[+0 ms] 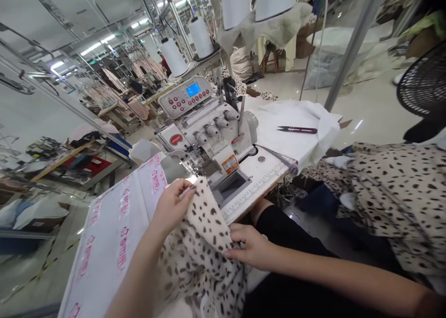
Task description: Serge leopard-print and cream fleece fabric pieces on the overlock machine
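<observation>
Cream fabric with dark spots [209, 216] hangs over the front edge of the sewing table and down across my lap. My left hand [174, 204] pinches its upper edge, close to the needle area of the white overlock sewing machine [209, 137]. Lower on the right, my right hand [251, 246] grips the fabric's side edge between thumb and fingers. The cloth between the two hands is fairly flat, while its lower part bunches in folds. The needle and presser foot are too small to make out clearly behind my left fingertips.
Dark thread snips [298, 129] lie on white cloth [278, 113] right of the machine. Thread cones [174, 57] stand behind it. More spotted fabric [393, 183] is heaped at right, below a black fan [425, 79]. Taped white board [114, 230] extends left.
</observation>
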The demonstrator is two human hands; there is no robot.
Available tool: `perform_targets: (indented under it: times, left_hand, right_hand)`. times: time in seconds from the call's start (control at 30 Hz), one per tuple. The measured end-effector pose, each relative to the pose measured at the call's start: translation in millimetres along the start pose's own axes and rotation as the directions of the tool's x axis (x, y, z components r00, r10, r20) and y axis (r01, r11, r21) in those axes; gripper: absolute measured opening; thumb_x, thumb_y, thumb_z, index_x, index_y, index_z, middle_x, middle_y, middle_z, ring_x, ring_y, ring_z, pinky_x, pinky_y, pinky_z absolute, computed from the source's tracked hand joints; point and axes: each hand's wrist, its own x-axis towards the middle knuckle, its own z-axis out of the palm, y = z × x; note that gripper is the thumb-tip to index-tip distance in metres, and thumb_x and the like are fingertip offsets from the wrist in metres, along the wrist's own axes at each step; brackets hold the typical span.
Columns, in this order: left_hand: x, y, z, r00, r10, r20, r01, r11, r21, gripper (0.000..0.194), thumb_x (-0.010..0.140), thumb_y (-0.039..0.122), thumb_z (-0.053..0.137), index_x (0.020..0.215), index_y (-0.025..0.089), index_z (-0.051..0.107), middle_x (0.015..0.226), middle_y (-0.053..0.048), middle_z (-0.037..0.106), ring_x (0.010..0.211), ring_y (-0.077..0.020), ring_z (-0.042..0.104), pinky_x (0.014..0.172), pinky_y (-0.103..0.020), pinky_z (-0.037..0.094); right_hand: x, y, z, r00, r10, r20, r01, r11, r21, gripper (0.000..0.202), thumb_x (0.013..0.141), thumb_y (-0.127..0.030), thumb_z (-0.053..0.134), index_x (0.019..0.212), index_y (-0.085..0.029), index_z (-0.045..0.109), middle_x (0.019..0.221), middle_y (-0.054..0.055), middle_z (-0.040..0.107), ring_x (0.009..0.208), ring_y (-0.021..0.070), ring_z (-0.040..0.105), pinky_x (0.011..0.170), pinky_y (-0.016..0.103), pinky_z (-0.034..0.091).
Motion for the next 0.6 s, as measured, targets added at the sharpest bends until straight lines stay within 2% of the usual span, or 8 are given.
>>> perform_targets:
  times: [0.17,0.37,0.43,0.5,0.6]
  left_hand:
    - [2.2,-0.6,4.6,0.998,-0.045,-0.049,0.046,0.999,0.018,0.022,0.080,0.040,0.044,0.077,0.019,0.051,0.072,0.002,0.054,0.067,-0.0131,0.049,0.058,-0.023,0.033]
    - [2.4,1.8,7.5,0.989,-0.083,-0.126,0.075,0.995,-0.067,0.019,0.077,0.039,0.049,0.080,0.020,0.050,0.075,0.002,0.054,0.069,-0.0134,0.051,0.060,-0.024,0.037]
    - [1.5,1.7,8.5,0.987,-0.032,-0.155,0.021,0.997,-0.071,0.016,0.078,0.035,0.049,0.083,0.021,0.052,0.076,0.001,0.053,0.071,-0.0135,0.052,0.062,-0.024,0.039]
    - [-0.1,1.6,10.4,0.984,0.067,-0.164,-0.069,0.998,-0.005,0.017,0.082,0.031,0.045,0.089,0.022,0.057,0.080,-0.001,0.053,0.075,-0.0141,0.052,0.065,-0.026,0.041]
    - [-4.5,3.8,16.1,0.944,0.270,-0.191,-0.217,0.941,0.258,0.029,0.084,0.021,0.036,0.097,0.021,0.062,0.085,-0.006,0.052,0.079,-0.0171,0.050,0.067,-0.030,0.043]
  right_hand:
    - [-0.1,-0.8,1.1,1.000,-0.011,-0.027,0.011,0.999,0.033,0.025,0.075,-0.035,0.059,0.066,-0.012,0.060,0.078,0.005,0.055,0.077,0.0156,0.053,0.071,0.025,0.042]
    - [-0.2,-0.3,0.8,0.999,-0.037,-0.028,0.039,0.998,0.045,0.026,0.075,-0.036,0.060,0.063,-0.013,0.058,0.077,0.005,0.055,0.075,0.0155,0.053,0.069,0.025,0.043]
    - [-0.5,-0.4,0.5,0.999,-0.033,-0.026,0.034,0.999,0.041,0.026,0.075,-0.036,0.060,0.062,-0.013,0.057,0.076,0.004,0.055,0.075,0.0154,0.053,0.068,0.025,0.043]
    - [-0.9,-0.9,0.1,0.999,-0.025,-0.026,0.026,0.999,0.034,0.026,0.074,-0.035,0.061,0.061,-0.013,0.057,0.076,0.004,0.055,0.074,0.0152,0.053,0.068,0.025,0.042]
    - [-1.6,-2.8,-0.4,1.000,-0.009,-0.020,0.009,1.000,0.027,0.026,0.074,-0.034,0.061,0.061,-0.013,0.056,0.076,0.004,0.055,0.074,0.0152,0.053,0.068,0.025,0.043]
